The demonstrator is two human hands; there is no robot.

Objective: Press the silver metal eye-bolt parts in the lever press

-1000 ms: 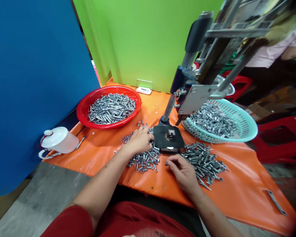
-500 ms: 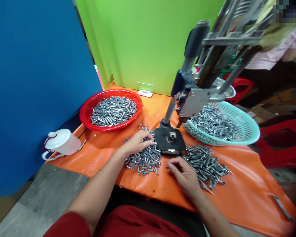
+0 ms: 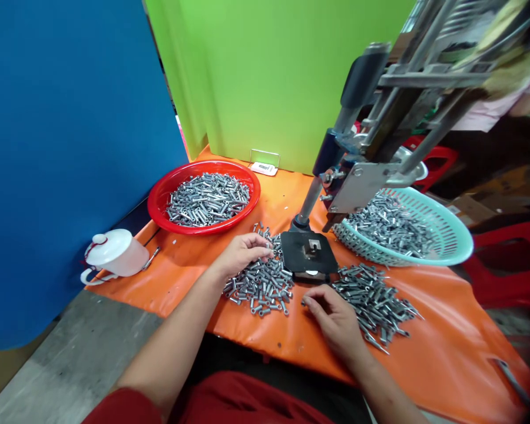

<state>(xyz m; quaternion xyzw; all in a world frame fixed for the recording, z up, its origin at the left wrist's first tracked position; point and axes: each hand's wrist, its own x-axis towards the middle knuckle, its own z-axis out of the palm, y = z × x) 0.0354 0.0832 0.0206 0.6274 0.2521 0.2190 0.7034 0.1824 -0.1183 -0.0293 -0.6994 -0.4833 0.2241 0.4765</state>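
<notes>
My left hand [image 3: 242,252] hovers over a loose pile of small metal parts [image 3: 261,284] on the orange mat, its fingers pinched together around something too small to name. My right hand [image 3: 331,317] rests on the mat just in front of the black base plate [image 3: 308,254] of a hand press [image 3: 371,135], fingers curled, with a small metal piece at its fingertips. A second pile of metal parts [image 3: 375,300] lies to the right of that hand.
A red bowl [image 3: 159,203] full of metal parts stands at the back left, a teal basket [image 3: 454,232] with more at the right. A white lidded cup [image 3: 115,254] lies near the mat's left edge. Blue and green panels wall the back; another person sits at far right.
My left hand has lifted a little off the pile and drawn its fingers into a pinch. My right hand has hardly moved. The view has shifted slightly.
</notes>
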